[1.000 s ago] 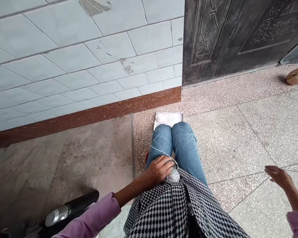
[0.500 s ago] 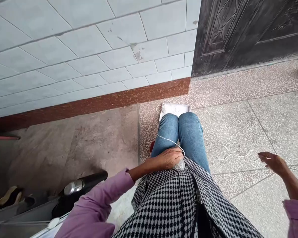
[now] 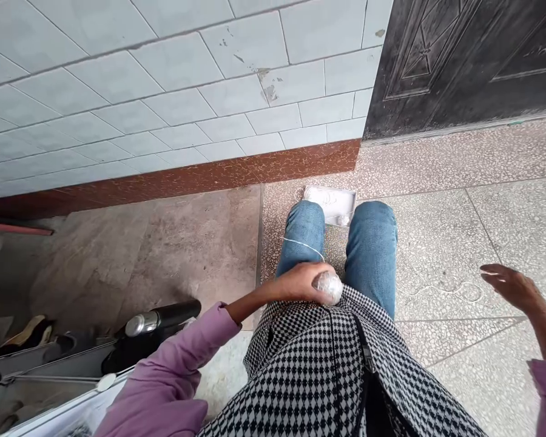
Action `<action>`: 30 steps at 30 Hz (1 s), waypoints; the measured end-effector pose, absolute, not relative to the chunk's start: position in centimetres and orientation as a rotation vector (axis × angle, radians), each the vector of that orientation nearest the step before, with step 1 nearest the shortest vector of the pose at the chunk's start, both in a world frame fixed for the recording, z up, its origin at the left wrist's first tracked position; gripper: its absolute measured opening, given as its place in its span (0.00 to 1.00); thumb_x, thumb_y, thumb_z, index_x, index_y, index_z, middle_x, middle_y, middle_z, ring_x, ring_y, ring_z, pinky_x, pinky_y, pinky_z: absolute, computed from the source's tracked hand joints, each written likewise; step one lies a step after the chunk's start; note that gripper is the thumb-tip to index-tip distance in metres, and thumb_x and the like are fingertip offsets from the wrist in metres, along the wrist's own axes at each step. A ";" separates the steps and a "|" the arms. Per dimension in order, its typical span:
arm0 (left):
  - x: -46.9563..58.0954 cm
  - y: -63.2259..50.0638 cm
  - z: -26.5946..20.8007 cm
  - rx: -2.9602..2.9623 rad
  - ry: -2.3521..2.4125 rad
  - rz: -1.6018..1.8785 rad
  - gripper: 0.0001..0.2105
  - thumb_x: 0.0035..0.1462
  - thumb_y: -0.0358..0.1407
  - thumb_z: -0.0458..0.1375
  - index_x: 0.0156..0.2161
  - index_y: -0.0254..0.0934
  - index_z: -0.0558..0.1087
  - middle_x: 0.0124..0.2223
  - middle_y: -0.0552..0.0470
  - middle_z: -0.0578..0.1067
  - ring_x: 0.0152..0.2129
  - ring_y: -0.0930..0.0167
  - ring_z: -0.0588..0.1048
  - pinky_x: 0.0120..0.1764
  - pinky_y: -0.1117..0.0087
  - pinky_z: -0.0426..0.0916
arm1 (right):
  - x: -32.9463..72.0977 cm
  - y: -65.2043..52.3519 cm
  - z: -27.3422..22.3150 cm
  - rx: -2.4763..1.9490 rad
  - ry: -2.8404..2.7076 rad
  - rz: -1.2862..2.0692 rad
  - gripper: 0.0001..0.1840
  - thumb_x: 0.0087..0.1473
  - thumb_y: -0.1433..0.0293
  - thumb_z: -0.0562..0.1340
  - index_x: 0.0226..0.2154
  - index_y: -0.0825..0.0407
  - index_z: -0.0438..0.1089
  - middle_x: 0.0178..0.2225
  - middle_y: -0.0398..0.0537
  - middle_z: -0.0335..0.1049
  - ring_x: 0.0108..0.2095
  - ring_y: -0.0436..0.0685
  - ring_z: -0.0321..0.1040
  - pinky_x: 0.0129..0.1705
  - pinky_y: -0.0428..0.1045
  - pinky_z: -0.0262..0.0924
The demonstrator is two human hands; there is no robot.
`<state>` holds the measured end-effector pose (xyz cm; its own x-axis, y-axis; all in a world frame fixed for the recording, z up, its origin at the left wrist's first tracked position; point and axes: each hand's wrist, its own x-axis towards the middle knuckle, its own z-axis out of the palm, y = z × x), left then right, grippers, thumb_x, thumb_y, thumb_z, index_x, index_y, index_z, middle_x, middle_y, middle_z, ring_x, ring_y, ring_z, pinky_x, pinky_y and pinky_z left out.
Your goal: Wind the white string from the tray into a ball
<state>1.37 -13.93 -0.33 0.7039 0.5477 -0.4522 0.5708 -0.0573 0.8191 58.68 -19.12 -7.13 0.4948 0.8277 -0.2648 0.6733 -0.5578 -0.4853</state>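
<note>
Held a shiny whitish ball (image 3: 329, 287) in the left hand (image 3: 306, 283), with fingers curled around its left side and its right face exposed. Had both low over the checked cloth (image 3: 295, 370) on the lap, near the gap between left knee (image 3: 306, 218) and right knee (image 3: 373, 224). Traced a white strand (image 3: 304, 244) from the outer edge of the left thigh across to the left hand.

Held the right hand (image 3: 507, 284) far out to the side above the speckled floor (image 3: 428, 243), with fingers extended and loosely spread. Noted a looped white cord (image 3: 441, 291) on the floor just beside its fingertips; could not tell about any contact there.

Saw a shallow white tray (image 3: 344, 200) past the parted knees, with its near left corner hidden by the left knee and a small whitish lump (image 3: 343, 220) inside at the near edge. Found little room beyond its far rim, close to the red-brown skirting (image 3: 236, 172). Found broad room rightward, between right knee and right hand. Met a dark cylinder (image 3: 177, 314) near the left sleeve (image 3: 177, 376), with brown floor (image 3: 195, 243) stretching from there to the skirting.
</note>
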 end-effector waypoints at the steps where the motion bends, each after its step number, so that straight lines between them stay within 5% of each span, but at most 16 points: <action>1: 0.8 -12.9 0.3 1.604 0.925 0.087 0.32 0.53 0.47 0.75 0.60 0.39 0.77 0.58 0.44 0.81 0.54 0.56 0.79 0.60 0.55 0.72 | 58.7 -18.3 -6.3 -2.435 -1.272 0.707 0.28 0.54 0.40 0.72 0.18 0.43 0.77 0.25 0.63 0.80 0.15 0.59 0.66 0.27 0.60 0.57; 4: -0.6 -9.1 3.3 1.388 0.943 0.357 0.31 0.54 0.48 0.73 0.60 0.37 0.77 0.53 0.44 0.82 0.49 0.59 0.80 0.52 0.60 0.75 | 57.0 -15.3 -3.2 -2.276 -1.315 0.609 0.26 0.53 0.40 0.74 0.25 0.43 0.81 0.36 0.67 0.84 0.21 0.59 0.70 0.31 0.63 0.62; 7: -1.0 -4.6 6.8 1.352 0.893 0.569 0.28 0.54 0.49 0.71 0.57 0.37 0.80 0.48 0.44 0.82 0.45 0.62 0.80 0.45 0.65 0.75 | 51.9 -11.3 0.8 -1.874 -1.322 0.695 0.25 0.55 0.42 0.74 0.39 0.46 0.84 0.52 0.69 0.82 0.42 0.65 0.82 0.39 0.63 0.73; 9: -0.6 -1.8 9.0 1.374 0.854 0.667 0.27 0.53 0.49 0.71 0.55 0.37 0.81 0.45 0.45 0.82 0.41 0.63 0.80 0.41 0.67 0.74 | 46.9 -8.2 3.7 -1.620 -1.378 0.819 0.25 0.56 0.46 0.75 0.47 0.46 0.84 0.57 0.67 0.81 0.54 0.67 0.80 0.46 0.61 0.77; 13: 0.3 2.1 12.7 1.420 0.804 0.782 0.28 0.51 0.48 0.73 0.56 0.39 0.81 0.46 0.45 0.82 0.40 0.63 0.81 0.39 0.68 0.74 | 35.1 -2.9 7.4 -1.176 -1.454 1.210 0.31 0.53 0.60 0.79 0.58 0.45 0.78 0.62 0.58 0.79 0.62 0.65 0.76 0.56 0.58 0.78; 18: 0.0 4.3 15.6 1.435 0.809 0.920 0.30 0.49 0.47 0.76 0.56 0.37 0.79 0.50 0.43 0.82 0.43 0.63 0.81 0.43 0.66 0.75 | 20.0 -1.0 7.1 -0.687 -1.442 1.836 0.42 0.52 0.62 0.79 0.66 0.42 0.70 0.70 0.55 0.71 0.54 0.61 0.81 0.38 0.49 0.79; 22: -2.0 6.8 17.8 1.435 0.814 1.104 0.30 0.47 0.47 0.76 0.54 0.35 0.79 0.50 0.42 0.83 0.49 0.57 0.81 0.50 0.60 0.77 | 12.9 0.7 6.3 -0.433 -1.616 2.133 0.29 0.56 0.51 0.76 0.54 0.50 0.78 0.46 0.52 0.83 0.33 0.54 0.81 0.27 0.44 0.70; 24: -3.8 8.1 19.2 1.410 0.821 1.236 0.32 0.47 0.50 0.75 0.54 0.35 0.78 0.50 0.40 0.83 0.51 0.54 0.81 0.51 0.58 0.78 | 13.2 3.1 6.7 -0.608 -1.713 1.920 0.26 0.60 0.47 0.72 0.42 0.53 0.79 0.31 0.46 0.79 0.26 0.51 0.75 0.26 0.44 0.68; 26: -5.7 9.0 20.3 1.377 0.817 1.394 0.33 0.47 0.53 0.74 0.54 0.35 0.77 0.50 0.39 0.82 0.55 0.50 0.79 0.51 0.57 0.79 | 16.0 6.1 7.7 -0.920 -1.742 1.430 0.24 0.63 0.48 0.71 0.38 0.53 0.79 0.28 0.45 0.77 0.25 0.51 0.72 0.27 0.46 0.70; 30: -6.9 9.7 19.7 1.244 0.813 1.528 0.35 0.45 0.53 0.74 0.55 0.36 0.76 0.52 0.38 0.81 0.58 0.48 0.77 0.50 0.56 0.79 | 24.5 9.4 10.0 -1.228 -1.576 0.780 0.20 0.71 0.57 0.69 0.55 0.53 0.77 0.52 0.54 0.79 0.46 0.59 0.79 0.47 0.56 0.79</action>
<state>-6.87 9.67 19.74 -0.0099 0.9482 0.3175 -0.2662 -0.3086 0.9132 24.46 9.38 10.01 -0.0374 0.9545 0.2959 0.3441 0.2903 -0.8929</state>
